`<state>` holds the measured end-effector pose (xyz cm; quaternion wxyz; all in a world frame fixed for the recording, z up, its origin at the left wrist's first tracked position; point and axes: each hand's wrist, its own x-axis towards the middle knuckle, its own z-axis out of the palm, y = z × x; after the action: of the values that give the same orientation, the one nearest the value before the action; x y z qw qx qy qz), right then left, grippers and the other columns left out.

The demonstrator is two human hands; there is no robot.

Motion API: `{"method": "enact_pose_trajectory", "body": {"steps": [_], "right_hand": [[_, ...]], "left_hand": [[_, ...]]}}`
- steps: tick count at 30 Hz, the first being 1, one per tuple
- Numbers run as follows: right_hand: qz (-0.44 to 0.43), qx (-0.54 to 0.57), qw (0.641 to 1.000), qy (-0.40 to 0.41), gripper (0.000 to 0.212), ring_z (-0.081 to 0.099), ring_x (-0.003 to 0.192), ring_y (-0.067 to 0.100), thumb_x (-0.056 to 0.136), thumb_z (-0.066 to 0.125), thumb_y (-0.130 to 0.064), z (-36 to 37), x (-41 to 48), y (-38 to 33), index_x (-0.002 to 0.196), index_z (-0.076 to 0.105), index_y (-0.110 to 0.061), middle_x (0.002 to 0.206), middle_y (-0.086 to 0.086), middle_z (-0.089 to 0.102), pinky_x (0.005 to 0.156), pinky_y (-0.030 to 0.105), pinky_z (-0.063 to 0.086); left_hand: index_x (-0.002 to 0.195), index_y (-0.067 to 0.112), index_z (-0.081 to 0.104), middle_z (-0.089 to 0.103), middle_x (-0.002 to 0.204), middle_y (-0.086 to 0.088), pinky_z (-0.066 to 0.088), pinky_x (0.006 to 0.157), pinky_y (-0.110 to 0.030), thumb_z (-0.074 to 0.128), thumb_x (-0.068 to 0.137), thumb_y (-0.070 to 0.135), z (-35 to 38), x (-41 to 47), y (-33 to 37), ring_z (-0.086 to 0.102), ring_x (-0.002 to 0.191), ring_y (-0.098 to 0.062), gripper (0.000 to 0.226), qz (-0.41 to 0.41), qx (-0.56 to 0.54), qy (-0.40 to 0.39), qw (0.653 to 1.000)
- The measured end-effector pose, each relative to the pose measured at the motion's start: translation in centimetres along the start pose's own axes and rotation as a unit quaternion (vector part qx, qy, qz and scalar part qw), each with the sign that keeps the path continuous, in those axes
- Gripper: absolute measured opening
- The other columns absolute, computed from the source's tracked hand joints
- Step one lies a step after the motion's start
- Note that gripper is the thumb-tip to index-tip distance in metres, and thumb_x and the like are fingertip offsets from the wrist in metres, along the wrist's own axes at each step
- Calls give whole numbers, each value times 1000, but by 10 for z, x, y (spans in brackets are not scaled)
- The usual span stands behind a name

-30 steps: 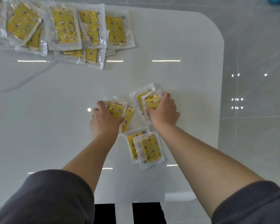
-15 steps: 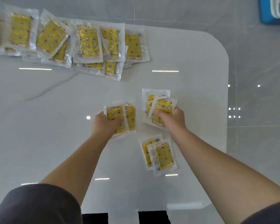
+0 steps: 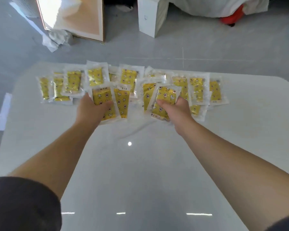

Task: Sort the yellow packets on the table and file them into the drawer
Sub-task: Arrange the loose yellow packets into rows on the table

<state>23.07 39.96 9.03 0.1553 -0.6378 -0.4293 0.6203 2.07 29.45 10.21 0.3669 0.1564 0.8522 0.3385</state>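
Two small fans of yellow packets are held above the table (image 3: 140, 172), mid-frame. Left of centre, the left hand (image 3: 90, 111) grips the left pair (image 3: 105, 100), thumb across the front one. Right of centre, the right hand (image 3: 176, 111) pinches the right pair (image 3: 164, 98), thumb on top. Behind both, a row of packets (image 3: 73, 82) overlaps along the table's far edge. No drawer in view. Judgement: square each fan flush, faces one way, before filing. The wrappers look slick, so firm thumb pressure is advised.
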Motion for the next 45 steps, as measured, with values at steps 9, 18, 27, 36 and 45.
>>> {"method": "enact_pose_trajectory", "body": {"steps": [9, 18, 27, 36, 45], "right_hand": [[-10, -40, 998, -40, 77, 46, 130, 25, 83, 73, -35, 175, 29, -46, 145, 35, -10, 145, 4, 45, 89, 31, 39], [-130, -257, 954, 79, 21, 54, 89, 23, 93, 57, -18, 212, 56, -58, 111, 54, -8, 99, 2, 55, 64, 28, 41], [-128, -274, 945, 123, 13, 49, 84, 22, 97, 53, -26, 144, 68, -58, 100, 53, -13, 91, 0, 52, 68, 29, 35], [-126, -380, 904, 151, 44, 54, 117, 25, 96, 55, -19, 91, 74, -53, 138, 43, -15, 132, 4, 52, 85, 33, 45], [-102, -416, 892, 143, 34, 52, 119, 22, 93, 53, -17, -18, 3, 32, 128, 52, -17, 130, 3, 52, 91, 36, 45]], "left_hand": [[111, 15, 55, 59, 97, -1, 46, 73, -30, 77, 81, 22, -115, 119, -20, 58, 82, -20, 38, -47, -35, 118, 991], [103, 11, 55, 61, 104, -12, 54, 84, -42, 72, 82, 24, -100, 170, -28, 60, 90, -28, 31, -49, 83, 80, 992], [118, 16, 51, 54, 102, 4, 47, 70, -26, 65, 89, 23, -105, 156, -13, 53, 91, -18, 33, 31, -4, 131, 991], [138, 13, 38, 41, 140, -11, 35, 100, -41, 59, 88, 14, -60, 141, -21, 38, 128, -32, 54, 70, 217, 147, 963], [122, 14, 50, 44, 129, -6, 32, 98, -40, 62, 81, 12, 26, 0, -42, 40, 121, -27, 43, 285, 225, 60, 930]]}}
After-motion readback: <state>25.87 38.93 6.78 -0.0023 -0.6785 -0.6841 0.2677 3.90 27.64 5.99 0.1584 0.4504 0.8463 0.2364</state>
